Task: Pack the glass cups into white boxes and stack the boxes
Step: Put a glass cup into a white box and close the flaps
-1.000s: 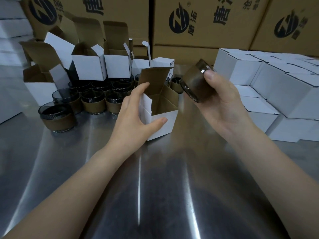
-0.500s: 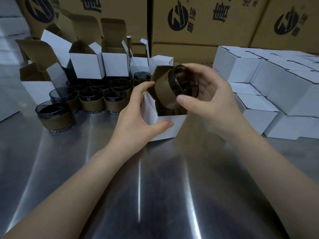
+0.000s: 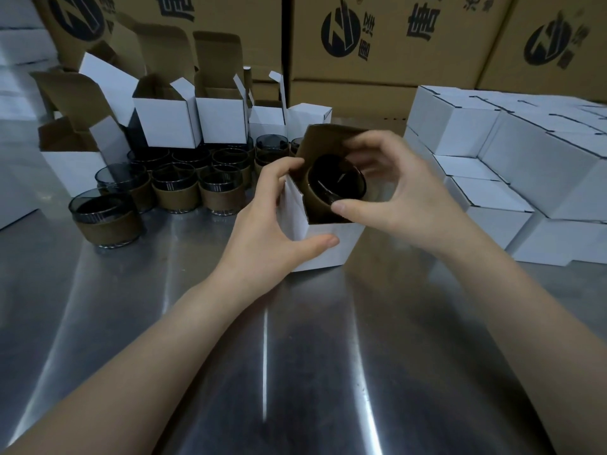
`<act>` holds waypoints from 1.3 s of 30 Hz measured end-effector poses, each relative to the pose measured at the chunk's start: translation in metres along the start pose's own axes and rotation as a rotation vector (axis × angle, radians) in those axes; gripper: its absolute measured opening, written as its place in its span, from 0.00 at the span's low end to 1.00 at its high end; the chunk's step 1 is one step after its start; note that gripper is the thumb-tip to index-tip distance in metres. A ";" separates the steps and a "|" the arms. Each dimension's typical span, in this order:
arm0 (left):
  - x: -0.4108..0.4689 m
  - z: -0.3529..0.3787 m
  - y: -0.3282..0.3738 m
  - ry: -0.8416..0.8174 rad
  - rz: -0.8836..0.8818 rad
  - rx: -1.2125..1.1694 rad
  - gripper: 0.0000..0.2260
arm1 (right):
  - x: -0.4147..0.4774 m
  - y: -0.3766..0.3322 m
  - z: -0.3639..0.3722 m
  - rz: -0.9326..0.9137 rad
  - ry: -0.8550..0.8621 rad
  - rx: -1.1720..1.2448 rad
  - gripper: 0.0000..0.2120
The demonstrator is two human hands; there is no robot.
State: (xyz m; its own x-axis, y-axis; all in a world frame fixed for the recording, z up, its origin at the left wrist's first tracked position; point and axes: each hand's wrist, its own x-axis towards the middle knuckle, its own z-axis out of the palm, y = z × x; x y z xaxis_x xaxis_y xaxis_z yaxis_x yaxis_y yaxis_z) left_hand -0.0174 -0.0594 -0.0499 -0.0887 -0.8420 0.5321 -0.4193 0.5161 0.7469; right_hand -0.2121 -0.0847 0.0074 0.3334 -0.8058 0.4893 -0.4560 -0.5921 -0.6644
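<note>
Two grips meet at one open carton. The person's right grip (image 3: pixel 405 198) is clenched on a glass cup (image 3: pixel 336 185): the thumb lies across the near rim, while the fingers curve over the far side, where they are blurred. The cup is dark, with a brown band round its wall. It sits tilted, mouth turned up toward the camera, lower part already inside the open top of the white box (image 3: pixel 325 246).

The left grip (image 3: pixel 262 218) grasps that box, thumb flat on its front face and fingers curled over the upper left edge. The box stands on the steel bench (image 3: pixel 262 356), its brown-lined lid flap (image 3: pixel 328 136) upright behind the cup.

To the left a cluster of banded cups (image 3: pixel 197 188) stands upright on the bench, close together, and a single cup (image 3: pixel 105 221) stands nearer the camera, just apart from them. Behind the cluster is a row of open white boxes (image 3: pixel 167 123), flaps raised, brown inside.

To the right, closed white boxes (image 3: pixel 525 152) are stacked in layers. The pile sits near the right wrist, though whether it touches cannot be told. Large brown cartons (image 3: pixel 377 44) with dark printed logos line the back.
</note>
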 end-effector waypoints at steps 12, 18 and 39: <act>-0.003 0.007 0.004 -0.042 0.101 0.122 0.39 | -0.003 -0.026 -0.010 0.135 -0.109 -0.272 0.23; -0.003 0.010 0.007 -0.043 0.145 0.185 0.40 | -0.002 -0.029 -0.013 0.176 -0.178 -0.320 0.24; -0.006 0.012 0.023 -0.081 0.242 0.245 0.38 | 0.004 -0.029 -0.020 0.203 -0.323 -0.423 0.17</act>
State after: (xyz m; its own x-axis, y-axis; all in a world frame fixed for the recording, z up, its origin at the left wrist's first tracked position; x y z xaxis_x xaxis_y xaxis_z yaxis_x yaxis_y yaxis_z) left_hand -0.0378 -0.0439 -0.0409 -0.2794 -0.7147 0.6411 -0.5808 0.6575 0.4799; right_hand -0.2140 -0.0704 0.0400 0.4098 -0.9023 0.1340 -0.8060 -0.4270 -0.4100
